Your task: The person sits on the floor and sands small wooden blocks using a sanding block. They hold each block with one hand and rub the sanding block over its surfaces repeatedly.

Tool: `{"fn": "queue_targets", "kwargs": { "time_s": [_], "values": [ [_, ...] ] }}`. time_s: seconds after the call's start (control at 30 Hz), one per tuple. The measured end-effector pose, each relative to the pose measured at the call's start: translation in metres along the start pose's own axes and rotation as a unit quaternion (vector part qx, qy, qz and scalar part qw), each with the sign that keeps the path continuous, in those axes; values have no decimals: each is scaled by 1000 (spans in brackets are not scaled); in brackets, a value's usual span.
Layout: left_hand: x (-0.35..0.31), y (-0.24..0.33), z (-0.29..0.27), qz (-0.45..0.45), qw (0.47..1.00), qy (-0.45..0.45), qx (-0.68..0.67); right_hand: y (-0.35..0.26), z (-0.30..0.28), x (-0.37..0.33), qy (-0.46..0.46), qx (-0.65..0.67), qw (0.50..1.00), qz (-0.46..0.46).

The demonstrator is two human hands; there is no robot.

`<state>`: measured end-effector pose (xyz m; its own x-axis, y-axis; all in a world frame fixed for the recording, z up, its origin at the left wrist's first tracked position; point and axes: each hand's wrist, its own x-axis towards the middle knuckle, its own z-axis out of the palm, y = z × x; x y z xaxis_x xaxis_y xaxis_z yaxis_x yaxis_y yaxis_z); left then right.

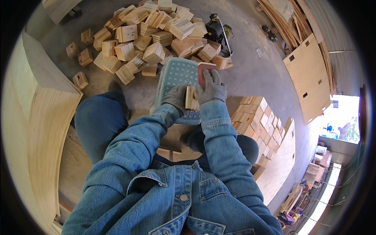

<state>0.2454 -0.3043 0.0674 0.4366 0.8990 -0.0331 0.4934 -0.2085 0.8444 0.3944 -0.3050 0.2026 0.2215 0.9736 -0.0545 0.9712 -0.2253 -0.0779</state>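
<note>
Between my knees stands a pale teal plastic stool (174,74) with a raised pattern on its top. Over it, my left hand (176,98), in a grey glove, grips a small plywood block (192,98) with layered edges. My right hand (212,88), gloved too, is closed over a reddish-brown flat piece (202,70) with a pale edge; it looks like a sanding block, though the fingers cover part of it. The heel of that hand is close beside the plywood block. Whether they touch cannot be made out.
Ahead lies a loose heap of plywood blocks (152,33), with a dark tool with a metal bar (221,33) beside it. Neatly stacked blocks (260,123) stand by my right knee. A tall plywood stack (47,117) rises at left. Boards (307,78) lie far right.
</note>
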Motion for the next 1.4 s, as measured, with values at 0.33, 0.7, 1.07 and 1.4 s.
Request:
{"fn": "queue_targets", "kwargs": {
  "time_s": [0.33,0.7,1.07,1.4],
  "values": [
    [3,-11,5,27,1000,-2,8,3,4,-157,70,57,987,-135],
    [-5,4,-7,10,1000,22,-14,14,2,-35,53,31,996,-66],
    [10,-19,15,33,998,-20,-42,115,39,-74,9,395,915,84],
    [18,-22,-9,200,970,111,77,101,34,-109,-81,696,684,204]
  ]
}}
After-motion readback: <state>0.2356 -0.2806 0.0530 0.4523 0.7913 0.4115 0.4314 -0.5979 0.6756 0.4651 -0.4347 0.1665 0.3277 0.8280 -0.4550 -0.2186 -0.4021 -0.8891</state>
